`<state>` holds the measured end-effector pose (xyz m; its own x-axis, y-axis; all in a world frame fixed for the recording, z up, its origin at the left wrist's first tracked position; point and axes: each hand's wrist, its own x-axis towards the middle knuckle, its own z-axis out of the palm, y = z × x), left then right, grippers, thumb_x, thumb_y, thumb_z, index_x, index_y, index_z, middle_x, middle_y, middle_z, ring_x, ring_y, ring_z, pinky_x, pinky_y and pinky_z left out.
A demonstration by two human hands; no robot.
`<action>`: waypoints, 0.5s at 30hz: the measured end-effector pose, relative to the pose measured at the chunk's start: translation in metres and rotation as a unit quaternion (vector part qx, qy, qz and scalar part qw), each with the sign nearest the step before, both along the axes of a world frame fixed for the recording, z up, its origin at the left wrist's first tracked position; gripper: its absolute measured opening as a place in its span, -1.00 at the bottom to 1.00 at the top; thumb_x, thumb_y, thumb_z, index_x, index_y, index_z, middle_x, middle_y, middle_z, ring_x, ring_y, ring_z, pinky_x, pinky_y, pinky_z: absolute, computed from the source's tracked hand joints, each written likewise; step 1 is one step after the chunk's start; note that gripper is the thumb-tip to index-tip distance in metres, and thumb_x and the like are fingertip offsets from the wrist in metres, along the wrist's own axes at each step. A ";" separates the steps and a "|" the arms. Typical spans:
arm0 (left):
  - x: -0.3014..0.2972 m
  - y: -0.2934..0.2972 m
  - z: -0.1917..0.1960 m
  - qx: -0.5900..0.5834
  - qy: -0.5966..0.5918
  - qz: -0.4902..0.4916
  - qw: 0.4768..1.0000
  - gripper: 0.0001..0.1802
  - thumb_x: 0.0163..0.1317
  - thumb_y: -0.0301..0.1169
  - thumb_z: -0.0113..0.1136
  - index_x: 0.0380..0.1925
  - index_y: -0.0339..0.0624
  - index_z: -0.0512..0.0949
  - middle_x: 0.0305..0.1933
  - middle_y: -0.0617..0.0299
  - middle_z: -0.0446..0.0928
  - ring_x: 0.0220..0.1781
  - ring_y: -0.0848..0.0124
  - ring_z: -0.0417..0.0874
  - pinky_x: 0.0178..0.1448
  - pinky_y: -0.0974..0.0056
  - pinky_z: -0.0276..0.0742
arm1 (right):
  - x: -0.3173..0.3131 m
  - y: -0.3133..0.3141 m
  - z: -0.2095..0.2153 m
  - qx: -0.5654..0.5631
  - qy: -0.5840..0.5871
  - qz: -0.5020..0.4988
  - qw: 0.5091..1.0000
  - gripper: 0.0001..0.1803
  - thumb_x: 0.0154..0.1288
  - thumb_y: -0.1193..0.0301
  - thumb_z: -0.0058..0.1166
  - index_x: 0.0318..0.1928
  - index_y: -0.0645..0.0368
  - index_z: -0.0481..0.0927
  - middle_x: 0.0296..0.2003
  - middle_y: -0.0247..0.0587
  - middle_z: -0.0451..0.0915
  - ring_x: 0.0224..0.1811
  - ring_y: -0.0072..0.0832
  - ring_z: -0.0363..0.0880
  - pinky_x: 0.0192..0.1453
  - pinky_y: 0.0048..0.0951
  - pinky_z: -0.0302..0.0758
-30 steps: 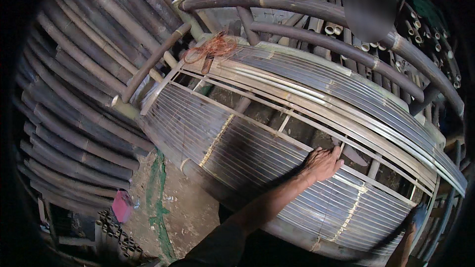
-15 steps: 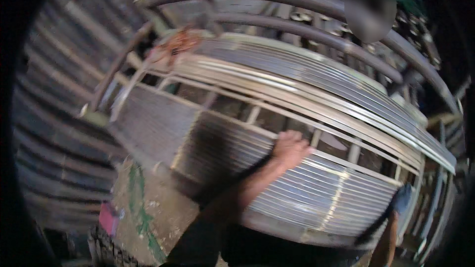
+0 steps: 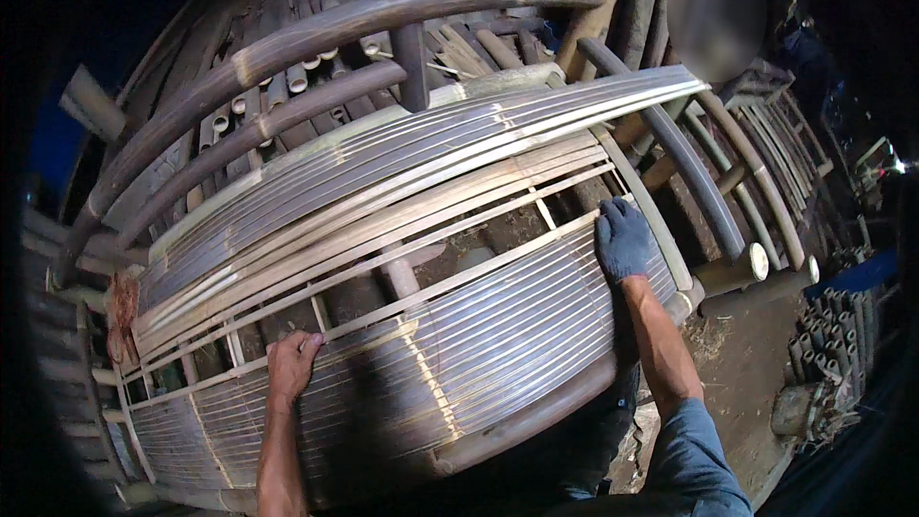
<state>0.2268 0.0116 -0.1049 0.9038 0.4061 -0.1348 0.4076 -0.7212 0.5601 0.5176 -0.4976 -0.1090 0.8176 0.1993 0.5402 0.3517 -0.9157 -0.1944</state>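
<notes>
A long bamboo bench or daybed frame lies before me, its seat partly covered by a panel of narrow bamboo slats (image 3: 507, 302). My bare left hand (image 3: 292, 364) is closed over the pale bamboo strip (image 3: 459, 280) along the panel's far edge. My right hand (image 3: 622, 237), in a dark grey-blue glove, grips the same edge near its right end, its fingertips partly hidden. Beyond the strip is an open gap with short crosspieces. Past that gap, loose pale bamboo strips (image 3: 402, 215) and more dark slats (image 3: 364, 172) lie lengthwise.
A thick curved bamboo backrest rail (image 3: 383, 14) rises at the far side. Orange-brown twine (image 3: 124, 316) hangs at the far left end. Bamboo poles are stacked behind. At right stand a bamboo armrest (image 3: 751, 172) and a bundle of short cut tubes (image 3: 833, 340).
My view has swung toward the right end of the bench. My left hand has shifted left along the strip, and my gloved right hand is at the panel's far right edge.
</notes>
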 end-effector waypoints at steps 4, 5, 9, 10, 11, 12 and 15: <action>0.001 -0.002 0.003 -0.025 0.016 0.016 0.999 -0.54 0.31 -0.03 0.19 -0.34 -0.27 0.69 -0.45 -0.03 0.61 -0.28 0.03 0.64 -0.11 0.04 0.49 | -0.002 0.012 0.008 -0.011 -0.012 0.050 0.999 -0.71 0.30 0.31 0.06 -0.06 0.19 0.63 -0.03 0.05 0.59 0.05 0.03 0.52 0.18 -0.06 0.44; 0.002 -0.004 0.007 -0.040 0.024 0.020 0.999 -0.55 0.31 -0.04 0.19 -0.34 -0.27 0.69 -0.45 -0.04 0.61 -0.27 0.03 0.64 -0.11 0.04 0.50 | -0.002 0.011 0.006 0.006 -0.014 0.051 0.999 -0.71 0.31 0.31 0.05 -0.06 0.20 0.63 -0.03 0.05 0.60 0.05 0.02 0.52 0.18 -0.07 0.44; 0.010 0.002 0.009 0.023 0.077 -0.037 0.996 -0.66 0.33 -0.21 0.20 -0.29 -0.34 0.67 -0.42 -0.03 0.63 -0.32 0.15 0.63 -0.12 0.15 0.52 | -0.001 -0.001 0.010 0.107 0.034 0.049 0.992 -0.69 0.39 0.29 0.00 -0.02 0.22 0.62 -0.02 0.05 0.61 0.08 -0.01 0.53 0.21 -0.13 0.43; 0.017 0.004 0.015 0.081 0.107 -0.081 0.988 -0.67 0.33 -0.23 0.20 -0.26 -0.34 0.67 -0.35 -0.05 0.65 -0.26 0.09 0.64 -0.08 0.12 0.53 | 0.000 -0.013 -0.002 0.150 0.038 0.046 0.987 -0.68 0.40 0.28 -0.01 -0.01 0.22 0.62 -0.02 0.05 0.61 0.09 -0.01 0.53 0.21 -0.13 0.43; 0.028 0.002 0.027 0.141 0.136 -0.127 0.972 -0.68 0.32 -0.25 0.20 -0.22 -0.35 0.66 -0.28 -0.06 0.66 -0.21 0.03 0.65 -0.04 0.10 0.53 | -0.001 -0.025 -0.006 0.194 0.041 0.040 0.979 -0.67 0.42 0.26 -0.01 0.00 0.22 0.62 -0.02 0.05 0.61 0.10 -0.01 0.52 0.22 -0.14 0.43; 0.042 -0.013 0.044 0.188 0.103 -0.128 0.968 -0.68 0.30 -0.25 0.20 -0.18 -0.33 0.65 -0.20 -0.09 0.64 -0.13 0.00 0.64 0.02 0.07 0.53 | -0.003 -0.031 -0.002 0.326 0.142 0.036 0.934 -0.61 0.42 0.17 0.00 0.00 0.24 0.62 -0.03 0.08 0.61 0.12 -0.02 0.52 0.23 -0.15 0.42; 0.093 -0.100 0.077 0.183 0.003 -0.132 0.974 -0.61 0.24 -0.30 0.21 0.01 -0.31 0.57 0.03 -0.11 0.58 0.09 -0.04 0.59 0.19 0.03 0.49 | -0.039 -0.039 0.030 0.293 0.269 0.004 0.918 -0.49 0.36 0.07 0.06 0.05 0.28 0.58 0.02 0.15 0.58 0.14 -0.02 0.51 0.26 -0.15 0.40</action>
